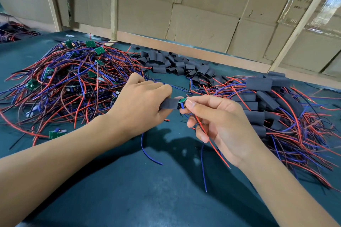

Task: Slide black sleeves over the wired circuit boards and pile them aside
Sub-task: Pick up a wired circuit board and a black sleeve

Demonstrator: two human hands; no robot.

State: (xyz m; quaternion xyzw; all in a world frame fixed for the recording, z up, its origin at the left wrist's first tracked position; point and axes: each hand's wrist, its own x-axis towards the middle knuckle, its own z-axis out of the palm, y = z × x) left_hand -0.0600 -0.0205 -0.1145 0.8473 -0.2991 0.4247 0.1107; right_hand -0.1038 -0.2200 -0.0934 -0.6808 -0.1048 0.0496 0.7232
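Head view: left grip point(144, 101) clasps black sleeve point(169, 104) (circuit board point(182, 101) partly inside); right grip point(214, 116) pinches the board.

dark teal tabletop point(129, 190), flattened cardboard wall point(203, 5) 12 o'clock, bare wood battens point(113, 3), daylight gap point(332, 3) 2 o'clock

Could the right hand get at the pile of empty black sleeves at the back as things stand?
Probably not at once: the right hand is pinching the circuit board, though the path to the empty sleeves looks clear.
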